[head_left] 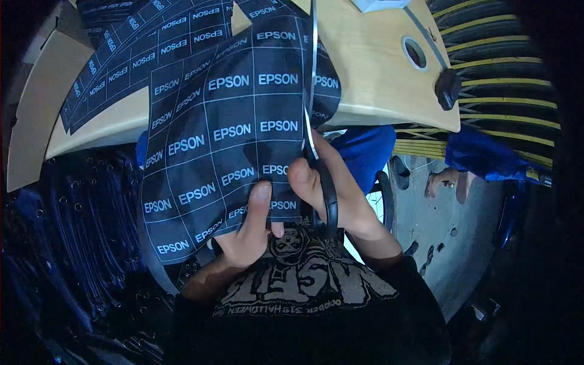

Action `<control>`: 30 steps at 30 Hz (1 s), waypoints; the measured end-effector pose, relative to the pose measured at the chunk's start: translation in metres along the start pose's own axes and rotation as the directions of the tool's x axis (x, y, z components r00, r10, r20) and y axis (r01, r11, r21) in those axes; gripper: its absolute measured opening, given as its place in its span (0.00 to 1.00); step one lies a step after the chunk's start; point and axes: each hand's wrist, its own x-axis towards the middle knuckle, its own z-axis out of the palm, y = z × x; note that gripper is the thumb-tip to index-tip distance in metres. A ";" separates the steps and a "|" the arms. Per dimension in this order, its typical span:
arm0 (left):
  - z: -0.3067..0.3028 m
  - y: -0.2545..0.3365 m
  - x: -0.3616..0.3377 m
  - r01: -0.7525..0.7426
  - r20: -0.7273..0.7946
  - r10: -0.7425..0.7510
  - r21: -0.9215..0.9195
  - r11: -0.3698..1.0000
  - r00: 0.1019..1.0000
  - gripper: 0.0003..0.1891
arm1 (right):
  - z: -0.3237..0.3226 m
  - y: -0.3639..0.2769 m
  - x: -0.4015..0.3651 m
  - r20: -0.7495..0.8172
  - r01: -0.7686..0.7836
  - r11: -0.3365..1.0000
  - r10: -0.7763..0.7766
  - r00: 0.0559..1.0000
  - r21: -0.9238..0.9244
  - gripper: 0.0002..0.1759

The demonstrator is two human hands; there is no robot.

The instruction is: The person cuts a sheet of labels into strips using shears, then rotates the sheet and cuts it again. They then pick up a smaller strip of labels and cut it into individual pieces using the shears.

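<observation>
Two closed grips: our left hand (246, 237) pinches the label sheet (225, 131) taut, just beside scissors (331, 204) clenched in our right hand (351, 210).

Fabric sheet (225, 134): black, ruled in a white grid, white EPSON lettering in each cell. Scissors (329, 198): black handles, silvery blades. Table (377, 55), far: pale wood. Shirt (304, 286), near: black with grey print. Cloth (365, 149), right of centre: bright blue.
</observation>
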 end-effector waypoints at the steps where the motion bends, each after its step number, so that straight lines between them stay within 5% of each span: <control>1: -0.001 -0.001 0.000 0.001 0.002 -0.001 0.000 1.000 1.000 0.04 | -0.001 -0.006 -0.001 0.031 -0.068 0.997 0.067 0.997 0.031 0.35; 4: -0.002 -0.001 0.001 -0.021 0.024 0.022 -0.036 0.999 0.999 0.04 | 0.000 0.000 0.002 0.016 -0.014 1.000 0.014 1.000 -0.017 0.35; 8: 0.005 0.005 0.003 0.043 -0.153 -0.057 -0.089 0.995 0.987 0.05 | 0.001 0.003 -0.002 0.034 -0.009 1.000 0.010 0.999 -0.029 0.35; 10: -0.002 0.000 0.005 -0.030 -0.061 0.029 -0.028 0.999 0.998 0.06 | 0.004 0.005 -0.004 0.031 0.042 0.999 -0.042 0.999 -0.009 0.35; 14: -0.001 0.009 0.005 0.071 -0.036 -0.070 0.017 0.997 0.997 0.06 | 0.005 0.004 -0.004 0.019 0.008 0.998 -0.009 1.000 0.067 0.33; 17: 0.003 0.004 0.004 -0.022 -0.025 0.020 -0.077 0.997 1.000 0.06 | 0.003 -0.002 -0.006 0.053 -0.092 0.986 0.085 0.995 0.137 0.33; 24: 0.003 0.007 0.002 -0.018 -0.034 0.018 -0.007 1.000 0.999 0.05 | 0.004 0.002 -0.002 0.003 0.028 0.998 -0.028 1.000 0.052 0.32; 30: 0.002 0.006 0.001 0.030 0.003 -0.030 -0.045 0.999 1.000 0.05 | 0.005 0.004 -0.003 -0.004 -0.042 0.986 0.043 0.999 0.163 0.33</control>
